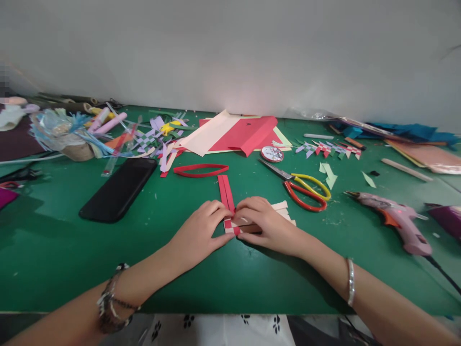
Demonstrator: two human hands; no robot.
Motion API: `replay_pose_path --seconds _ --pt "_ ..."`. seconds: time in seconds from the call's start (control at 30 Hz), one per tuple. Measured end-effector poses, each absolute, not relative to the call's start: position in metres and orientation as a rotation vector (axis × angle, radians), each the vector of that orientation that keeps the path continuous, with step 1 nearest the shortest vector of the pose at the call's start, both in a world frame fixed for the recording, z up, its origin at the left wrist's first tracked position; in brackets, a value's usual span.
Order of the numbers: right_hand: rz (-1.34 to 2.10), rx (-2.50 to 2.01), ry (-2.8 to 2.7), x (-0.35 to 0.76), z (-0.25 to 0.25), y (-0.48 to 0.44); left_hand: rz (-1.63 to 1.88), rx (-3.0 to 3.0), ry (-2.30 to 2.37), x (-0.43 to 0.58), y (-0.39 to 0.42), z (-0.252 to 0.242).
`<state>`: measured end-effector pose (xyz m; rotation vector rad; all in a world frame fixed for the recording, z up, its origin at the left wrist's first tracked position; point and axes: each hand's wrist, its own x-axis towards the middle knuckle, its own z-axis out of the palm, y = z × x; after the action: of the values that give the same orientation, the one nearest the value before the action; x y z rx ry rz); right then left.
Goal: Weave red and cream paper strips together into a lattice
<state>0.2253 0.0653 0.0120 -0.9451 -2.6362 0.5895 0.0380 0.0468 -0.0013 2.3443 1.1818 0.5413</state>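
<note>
Both hands work at a small weave of paper strips [228, 224] on the green table. Red paper strips [225, 190] run from it toward the back, and cream paper strips [284, 206] stick out to the right from under my fingers. My left hand [201, 226] pinches the left edge of the weave, thumb at the near corner and fingers on the far side. Curled over the cream strips, my right hand [268, 225] grips them close to the checkered part. The fingers partly cover the weave. A red paper loop [200, 170] lies just beyond.
Scissors [304, 191] with red and yellow handles lie right of the hands. Farther right is a pink glue gun [401, 218] with a cord. A black phone [119, 190] rests at left. Red paper sheets [248, 134], a round tin [272, 154] and woven scraps lie behind.
</note>
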Motion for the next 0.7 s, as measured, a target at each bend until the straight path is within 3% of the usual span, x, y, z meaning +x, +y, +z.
replay_pose_path --seconds 0.47,0.7 --pt "0.505 -0.926 -2.662 0.228 0.01 0.066 0.496 2.646 1.144 0.034 0.046 0.002" --pt "0.197 -0.934 -2.633 0.245 0.015 0.055 0.48 2.856 1.017 0.031 0.044 0.002"
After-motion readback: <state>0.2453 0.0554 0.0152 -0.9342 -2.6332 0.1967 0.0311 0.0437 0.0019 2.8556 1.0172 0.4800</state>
